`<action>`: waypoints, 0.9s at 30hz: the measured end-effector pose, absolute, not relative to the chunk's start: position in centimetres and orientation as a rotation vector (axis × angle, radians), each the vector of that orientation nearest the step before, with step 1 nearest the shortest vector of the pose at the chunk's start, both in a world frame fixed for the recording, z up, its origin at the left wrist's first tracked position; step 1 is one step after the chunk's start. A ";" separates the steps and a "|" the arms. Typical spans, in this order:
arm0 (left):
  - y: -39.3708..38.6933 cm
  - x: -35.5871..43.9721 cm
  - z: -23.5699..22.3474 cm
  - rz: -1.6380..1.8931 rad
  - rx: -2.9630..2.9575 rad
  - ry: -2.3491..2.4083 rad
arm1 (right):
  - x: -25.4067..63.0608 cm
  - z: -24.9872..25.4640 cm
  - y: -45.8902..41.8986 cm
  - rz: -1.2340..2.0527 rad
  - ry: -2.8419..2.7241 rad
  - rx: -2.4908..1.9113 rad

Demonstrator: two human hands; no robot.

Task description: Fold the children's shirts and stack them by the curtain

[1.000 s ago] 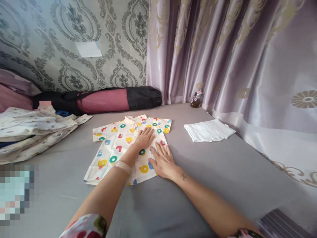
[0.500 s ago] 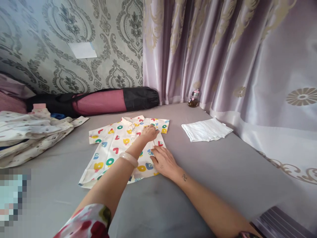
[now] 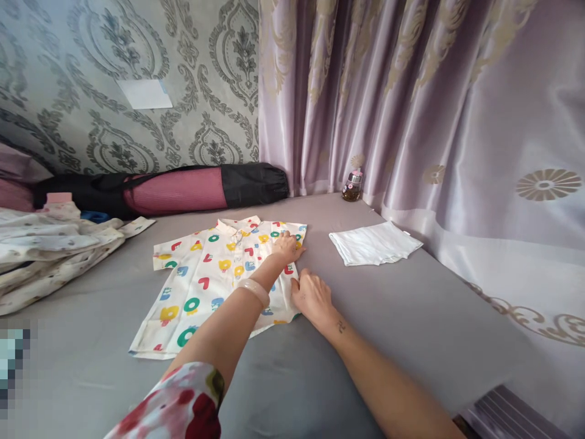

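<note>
A short-sleeved cream shirt (image 3: 196, 283) with a collar and colourful letter prints lies spread out, front up. My left hand (image 3: 287, 246), with a pale bangle on its wrist, rests palm down on the shirt's upper right part, near the sleeve. Its fingers are apart, and the thumb points out past the side edge. Closer to me, my right hand (image 3: 314, 297) is at the shirt's lower right side, fingers curled and closed on the edge. The fingertips are partly hidden.
White folded cloth (image 3: 377, 244) lies to the right on the grey sheet (image 3: 411, 317). A small bottle (image 3: 352, 186) stands by the curtain (image 3: 311, 91). Along the wall is a black and pink rolled bag (image 3: 178, 190). Crumpled printed clothes (image 3: 55, 250) are piled at the left.
Both hands have shifted slightly right over the shirt. My right hand has gone from lying flat on it to curling at its side edge. The view has turned a little.
</note>
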State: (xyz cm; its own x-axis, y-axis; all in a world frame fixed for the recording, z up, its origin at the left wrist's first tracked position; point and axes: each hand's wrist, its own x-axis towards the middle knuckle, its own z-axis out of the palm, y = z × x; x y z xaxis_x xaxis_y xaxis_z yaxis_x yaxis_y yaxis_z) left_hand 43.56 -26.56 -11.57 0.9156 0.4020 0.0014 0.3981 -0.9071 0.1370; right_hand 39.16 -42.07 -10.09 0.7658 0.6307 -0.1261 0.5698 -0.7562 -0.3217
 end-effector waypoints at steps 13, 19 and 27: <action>-27.8 43.9 -10.0 -0.130 3.010 0.501 | 39.5 -10.5 -42.5 0.313 -1.084 -2.701; -27.7 44.3 -10.0 -0.083 2.952 0.618 | 39.2 -9.9 -42.2 0.353 -0.938 -2.690; -26.7 45.6 -10.3 0.023 2.793 0.746 | 39.9 -10.3 -42.4 0.475 -0.958 -2.599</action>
